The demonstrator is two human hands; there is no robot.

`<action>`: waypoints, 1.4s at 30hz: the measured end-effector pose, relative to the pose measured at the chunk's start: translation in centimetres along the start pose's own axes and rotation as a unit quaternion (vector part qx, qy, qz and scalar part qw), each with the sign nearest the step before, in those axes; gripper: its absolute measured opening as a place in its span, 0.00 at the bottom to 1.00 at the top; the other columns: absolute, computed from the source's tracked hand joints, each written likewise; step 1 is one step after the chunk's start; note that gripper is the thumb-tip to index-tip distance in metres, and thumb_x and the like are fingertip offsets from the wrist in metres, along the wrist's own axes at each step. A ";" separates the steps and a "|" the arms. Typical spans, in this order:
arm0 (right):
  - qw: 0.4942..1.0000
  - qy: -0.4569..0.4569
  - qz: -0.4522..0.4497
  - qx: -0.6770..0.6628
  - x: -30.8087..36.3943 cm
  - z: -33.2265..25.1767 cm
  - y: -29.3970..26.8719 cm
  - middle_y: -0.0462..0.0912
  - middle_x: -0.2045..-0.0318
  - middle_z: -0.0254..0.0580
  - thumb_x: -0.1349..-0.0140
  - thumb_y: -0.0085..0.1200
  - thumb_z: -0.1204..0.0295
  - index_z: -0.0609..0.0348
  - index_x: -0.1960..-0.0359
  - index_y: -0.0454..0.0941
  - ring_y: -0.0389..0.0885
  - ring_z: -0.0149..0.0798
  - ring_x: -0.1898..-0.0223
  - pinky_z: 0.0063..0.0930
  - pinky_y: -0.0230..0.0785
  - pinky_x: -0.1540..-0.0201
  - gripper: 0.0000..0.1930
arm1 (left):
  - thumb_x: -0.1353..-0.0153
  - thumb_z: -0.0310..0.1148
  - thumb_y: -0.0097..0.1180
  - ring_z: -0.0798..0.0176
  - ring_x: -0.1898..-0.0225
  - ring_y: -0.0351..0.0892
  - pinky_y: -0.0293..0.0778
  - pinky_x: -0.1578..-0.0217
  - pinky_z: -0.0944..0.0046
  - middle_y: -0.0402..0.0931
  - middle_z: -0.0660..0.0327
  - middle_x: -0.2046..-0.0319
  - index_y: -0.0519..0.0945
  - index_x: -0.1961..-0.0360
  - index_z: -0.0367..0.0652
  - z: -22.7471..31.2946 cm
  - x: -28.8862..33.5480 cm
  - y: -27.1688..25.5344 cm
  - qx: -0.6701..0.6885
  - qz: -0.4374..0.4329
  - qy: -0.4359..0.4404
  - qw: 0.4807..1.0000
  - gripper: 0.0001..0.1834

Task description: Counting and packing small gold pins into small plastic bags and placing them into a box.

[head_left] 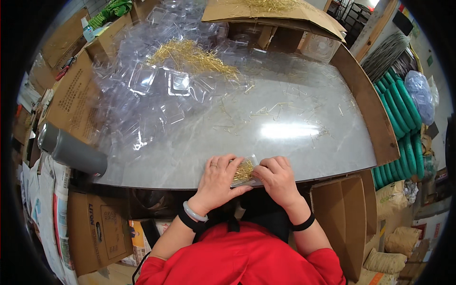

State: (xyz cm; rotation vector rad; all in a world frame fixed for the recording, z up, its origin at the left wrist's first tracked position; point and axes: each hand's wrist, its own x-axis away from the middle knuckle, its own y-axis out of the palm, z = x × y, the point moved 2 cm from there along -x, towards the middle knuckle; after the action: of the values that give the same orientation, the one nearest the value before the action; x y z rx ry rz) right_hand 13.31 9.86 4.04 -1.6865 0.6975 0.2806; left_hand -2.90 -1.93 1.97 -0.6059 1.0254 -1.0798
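At the front edge of the table, a small clear plastic box (244, 171) holds a bundle of thin gold-coloured metal pieces. My left hand (217, 175) wraps the box's left side, its thumb along the near edge. The fingers of my right hand (276, 179) are pinched together at the box's right side, hiding that edge. A pile of gold-coloured thin metal pieces (190, 56) lies farther back. It rests on a large heap of clear plastic boxes (137, 107) that covers the left of the table.
Loose gold-coloured pieces are scattered over the grey tabletop (327, 114). A dark grey flask (71, 149) stands at the left edge. A cardboard flap (285, 19) with more gold pieces is at the back. A wooden board (363, 102) borders the right; an open cardboard box (338, 223) sits below.
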 end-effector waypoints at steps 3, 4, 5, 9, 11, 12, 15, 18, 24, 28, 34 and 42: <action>0.998 0.033 0.018 -0.053 0.2 -0.2 -0.4 0.78 0.62 0.39 0.47 0.65 0.72 0.54 0.64 0.80 0.76 0.44 0.60 0.39 0.68 0.56 0.10 | 0.50 0.55 0.71 0.49 0.43 0.68 0.60 0.38 0.47 0.68 0.54 0.45 0.72 0.39 0.42 0.4 -0.2 -0.2 -0.003 0.005 -0.005 1.000 0.42; 0.993 0.064 0.041 -0.092 0.2 -0.3 -0.7 0.77 0.63 0.39 0.47 0.66 0.71 0.54 0.65 0.80 0.76 0.45 0.61 0.39 0.69 0.57 0.10 | 0.51 0.55 0.72 0.49 0.43 0.68 0.59 0.38 0.47 0.68 0.55 0.45 0.72 0.39 0.43 0.4 -0.3 -0.3 0.006 0.010 -0.007 1.000 0.43; 0.992 0.063 0.042 -0.098 0.3 -0.3 -0.7 0.77 0.63 0.39 0.47 0.66 0.71 0.54 0.65 0.80 0.76 0.45 0.61 0.39 0.69 0.57 0.10 | 0.51 0.55 0.72 0.49 0.43 0.68 0.59 0.38 0.47 0.68 0.55 0.45 0.72 0.39 0.43 0.5 -0.3 -0.3 0.002 0.008 -0.010 1.000 0.43; 0.991 0.032 -0.012 -0.128 0.5 -1.3 -0.2 0.76 0.66 0.41 0.47 0.67 0.70 0.57 0.69 0.80 0.77 0.47 0.62 0.41 0.70 0.59 0.09 | 0.54 0.52 0.73 0.49 0.43 0.68 0.59 0.38 0.47 0.68 0.55 0.45 0.72 0.39 0.44 0.3 -0.3 0.0 0.005 0.008 -0.011 1.000 0.43; 0.990 0.040 -0.020 -0.131 0.2 -1.6 0.0 0.76 0.66 0.41 0.47 0.67 0.71 0.57 0.70 0.80 0.77 0.47 0.62 0.41 0.71 0.59 0.08 | 0.54 0.51 0.73 0.50 0.43 0.68 0.60 0.38 0.47 0.69 0.56 0.46 0.72 0.40 0.45 0.1 -0.4 0.2 -0.006 0.013 -0.005 1.000 0.42; 0.989 0.045 -0.034 -0.134 0.0 -1.7 -0.1 0.76 0.66 0.42 0.47 0.66 0.71 0.58 0.70 0.80 0.77 0.48 0.62 0.42 0.72 0.59 0.07 | 0.56 0.48 0.73 0.49 0.43 0.68 0.60 0.38 0.48 0.69 0.56 0.46 0.73 0.40 0.46 0.0 -0.5 0.3 -0.001 0.015 -0.002 1.000 0.41; 0.989 0.054 -0.058 -0.122 -0.6 -1.9 -0.2 0.76 0.67 0.43 0.45 0.64 0.72 0.58 0.70 0.80 0.78 0.48 0.62 0.42 0.73 0.59 0.05 | 0.57 0.44 0.73 0.49 0.43 0.68 0.61 0.39 0.48 0.69 0.56 0.46 0.73 0.41 0.47 0.1 -0.6 0.6 0.002 0.016 0.002 1.000 0.40; 0.992 0.060 -0.070 -0.089 -1.3 -2.6 -1.0 0.76 0.68 0.41 0.45 0.63 0.73 0.58 0.70 0.81 0.77 0.47 0.63 0.42 0.73 0.61 0.05 | 0.57 0.45 0.74 0.49 0.44 0.68 0.61 0.39 0.48 0.70 0.56 0.46 0.73 0.41 0.47 -0.4 -0.3 0.7 -0.003 0.026 0.004 1.000 0.40; 0.998 -0.027 -0.049 0.006 -1.6 -0.7 -1.2 0.77 0.68 0.36 0.45 0.63 0.74 0.55 0.67 0.82 0.77 0.43 0.64 0.39 0.72 0.63 0.04 | 0.54 0.52 0.74 0.48 0.44 0.68 0.60 0.38 0.48 0.69 0.55 0.46 0.74 0.41 0.46 0.4 -0.3 -0.2 0.024 0.029 0.003 0.999 0.41; 0.996 -0.027 -0.070 -0.043 -0.8 -0.2 -0.2 0.79 0.64 0.38 0.45 0.59 0.77 0.55 0.62 0.82 0.77 0.44 0.62 0.38 0.71 0.58 0.08 | 0.51 0.54 0.71 0.48 0.43 0.67 0.59 0.37 0.48 0.69 0.55 0.46 0.74 0.41 0.47 0.2 -0.1 -0.1 0.032 0.009 -0.008 0.999 0.39; 0.999 0.045 0.018 0.000 0.9 -1.2 1.5 0.80 0.54 0.44 0.43 0.57 0.78 0.58 0.50 0.79 0.78 0.49 0.54 0.39 0.71 0.50 0.17 | 0.45 0.53 0.67 0.49 0.40 0.64 0.57 0.36 0.47 0.68 0.58 0.46 0.75 0.42 0.49 0.2 0.0 -0.1 0.010 0.024 0.008 1.000 0.33; 0.995 0.084 0.050 0.018 -0.4 -2.1 1.8 0.79 0.51 0.47 0.44 0.54 0.80 0.59 0.46 0.76 0.76 0.50 0.51 0.42 0.69 0.47 0.21 | 0.48 0.46 0.71 0.47 0.40 0.66 0.62 0.38 0.48 0.69 0.56 0.43 0.73 0.41 0.44 -0.1 -0.2 0.3 0.028 0.020 0.030 0.999 0.35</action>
State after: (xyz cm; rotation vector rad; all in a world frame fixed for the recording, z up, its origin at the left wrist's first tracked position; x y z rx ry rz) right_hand 11.51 7.85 3.32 -1.6564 0.9087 0.1963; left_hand -2.91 -1.65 1.78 -0.5090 1.0512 -1.0925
